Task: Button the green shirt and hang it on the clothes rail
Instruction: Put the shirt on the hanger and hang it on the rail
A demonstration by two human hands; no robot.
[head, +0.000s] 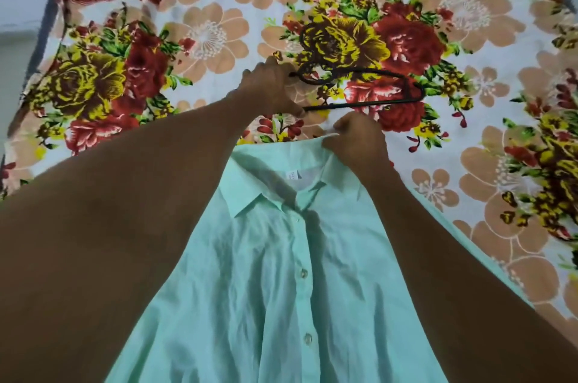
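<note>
The green shirt [269, 273] runs off the bottom edge, so its hem and lower buttons are out of sight, and both forearms cover its shoulders and sleeves. The left hand [272, 88] hides one end of the black hanger [359, 87] (the hook merges with the dark flower print on the bedsheet [488, 120]). The small collar label [294, 175] is too small to read. The right hand [356, 140] hides the collar edge it pinches

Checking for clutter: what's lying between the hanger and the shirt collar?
Nothing; only bare floral bedsheet separates the black hanger from the green shirt collar, in the head view.
</note>
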